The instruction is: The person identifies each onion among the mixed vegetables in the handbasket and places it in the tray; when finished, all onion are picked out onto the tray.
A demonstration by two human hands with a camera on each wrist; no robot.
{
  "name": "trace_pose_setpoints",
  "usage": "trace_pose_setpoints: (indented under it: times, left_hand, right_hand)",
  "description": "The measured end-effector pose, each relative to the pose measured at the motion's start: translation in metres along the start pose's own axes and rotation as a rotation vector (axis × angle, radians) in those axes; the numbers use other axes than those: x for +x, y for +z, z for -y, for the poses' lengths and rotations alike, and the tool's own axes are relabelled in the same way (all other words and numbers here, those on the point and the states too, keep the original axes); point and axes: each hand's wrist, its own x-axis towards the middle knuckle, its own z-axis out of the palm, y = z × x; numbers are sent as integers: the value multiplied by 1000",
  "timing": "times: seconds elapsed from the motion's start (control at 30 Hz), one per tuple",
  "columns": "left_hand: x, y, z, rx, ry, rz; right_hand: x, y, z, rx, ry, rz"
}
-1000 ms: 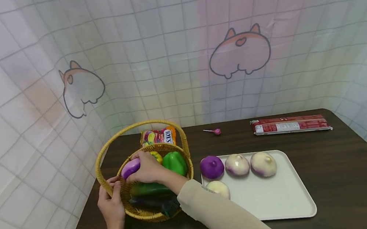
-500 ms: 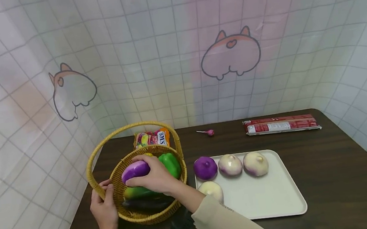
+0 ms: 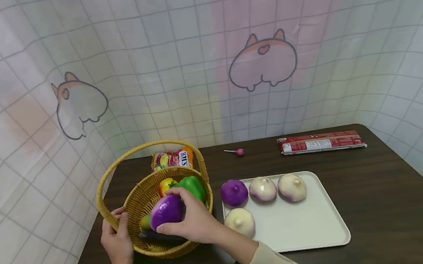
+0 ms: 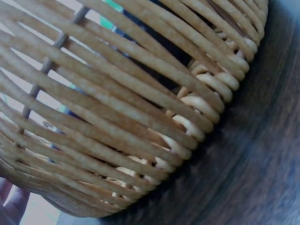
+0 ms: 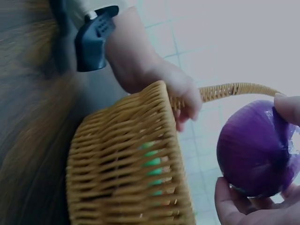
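Two hands busy here — my right hand [image 3: 193, 221] has its fingers curled around the purple onion [image 3: 166, 211], held just above the wicker basket [image 3: 148, 250], clear of the green pepper [image 3: 192, 188]. My left hand [image 3: 116, 239] grips the basket's rim beside its handle so it doesn't slide. Four onions already sit on the white tray [image 3: 313, 232] just to the right. Best bet, I'd say — lift it over the rim before swinging sideways, and keep the basket pinned.
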Motion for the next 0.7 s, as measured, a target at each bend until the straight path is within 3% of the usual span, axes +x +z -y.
trace_pose_setpoints:
  times: [0.37,0.47,0.6,0.7]
  left_hand:
    - [0,-2,-1,11,-20,13]
    - [-2,-1,-12,17,-25,18]
    - [-2,-1,-12,20,-27,20]
    - [-1,-2,0,17,-28,14]
  right_hand:
    - [-27,-23,-9,-37,-54,-53]
    - [-35,-30,-10,-41,-50,-57]
    - [-42,-39,-11,-50,-40,-64]
    - [-46,-46,-13,-73,-48,-73]
